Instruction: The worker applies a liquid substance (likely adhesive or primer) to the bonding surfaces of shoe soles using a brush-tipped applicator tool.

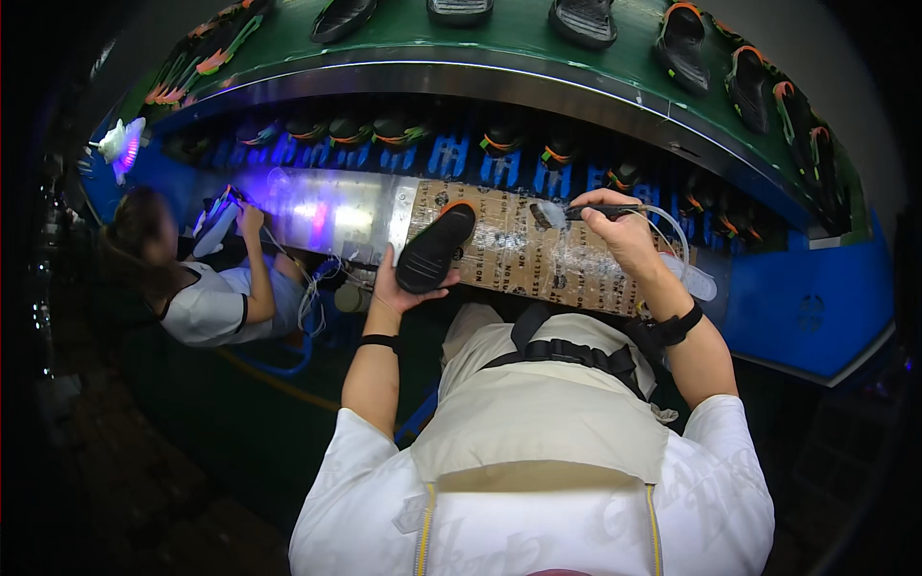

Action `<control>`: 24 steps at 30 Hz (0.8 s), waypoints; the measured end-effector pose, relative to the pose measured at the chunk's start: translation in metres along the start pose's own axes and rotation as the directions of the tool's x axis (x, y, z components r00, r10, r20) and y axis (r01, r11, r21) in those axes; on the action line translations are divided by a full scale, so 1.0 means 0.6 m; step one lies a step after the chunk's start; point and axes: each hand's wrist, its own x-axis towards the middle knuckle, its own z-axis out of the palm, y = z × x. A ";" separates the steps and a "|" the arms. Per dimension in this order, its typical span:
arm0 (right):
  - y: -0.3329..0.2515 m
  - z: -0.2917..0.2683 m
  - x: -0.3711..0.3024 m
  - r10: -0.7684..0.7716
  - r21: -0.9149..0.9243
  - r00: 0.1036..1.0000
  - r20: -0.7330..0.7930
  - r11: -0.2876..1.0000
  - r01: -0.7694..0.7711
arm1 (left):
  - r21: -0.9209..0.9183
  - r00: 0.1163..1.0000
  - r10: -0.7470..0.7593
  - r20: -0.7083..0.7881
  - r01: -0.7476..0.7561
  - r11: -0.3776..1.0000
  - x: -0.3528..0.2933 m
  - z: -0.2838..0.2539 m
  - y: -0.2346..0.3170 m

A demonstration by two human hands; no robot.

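Note:
My left hand holds a black shoe with an orange rim, its dark sole turned up. The fingers wrap round the heel end, above the near edge of the bench. Over the middle of a cardboard-covered stretch of the bench, my right hand grips a brush with a dark handle. Its bristles point left toward the shoe, apart from it. A pale tube runs from the handle's end and curves down beside my right wrist.
Beyond the bench, several dark shoes sit on blue racks. Above them a green conveyor belt carries several black shoes. A white sole-shaped piece lies right of my forearm. At left, a co-worker holds a shoe part near purple light.

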 end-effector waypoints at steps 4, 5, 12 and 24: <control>0.006 0.044 0.013 0.044 -0.057 0.997 0.067 0.998 -0.040 | -0.053 0.995 -0.012 -0.101 0.007 0.999 0.057 0.001 -0.064; -0.002 0.056 0.018 0.042 -0.054 0.997 0.070 0.998 -0.038 | -0.065 0.998 0.048 -0.030 -0.050 0.997 0.069 0.009 -0.076; -0.075 0.114 0.067 -0.120 -0.203 0.993 0.021 0.971 0.122 | -0.045 0.950 0.302 0.082 -0.299 0.953 0.126 0.197 -0.112; -0.122 0.136 0.102 -0.685 -0.317 0.715 -0.140 0.715 0.623 | 0.225 0.876 0.446 0.182 -0.479 0.849 0.143 0.335 -0.151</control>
